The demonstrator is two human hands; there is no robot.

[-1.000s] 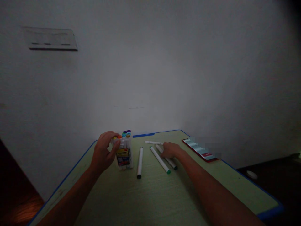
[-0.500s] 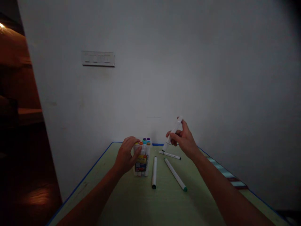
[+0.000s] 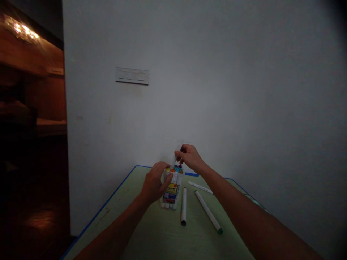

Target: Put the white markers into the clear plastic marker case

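A clear case [image 3: 170, 193] of white markers with coloured caps stands on the green table [image 3: 151, 231]. Wrapped round the upper left of the case is my left hand [image 3: 155, 181]. Just above the case's back, my right hand [image 3: 189, 156] pinches a white marker [image 3: 178, 151], whose outline is faint against the wall. Right of the case lie a marker with a dark end [image 3: 184, 207], a green-ended marker [image 3: 208, 212] and a thinner white marker [image 3: 200, 187], partly behind my right forearm.
A pale wall [image 3: 217, 90] rises behind the table, with a switch plate [image 3: 132, 76] on it. A striped item lies at the table's right edge, mostly behind my right arm. At the far left is a dim doorway with lights.
My right hand has moved left with the marker, from over the loose markers to above the case. My left hand still holds the case. The camera view has shifted.
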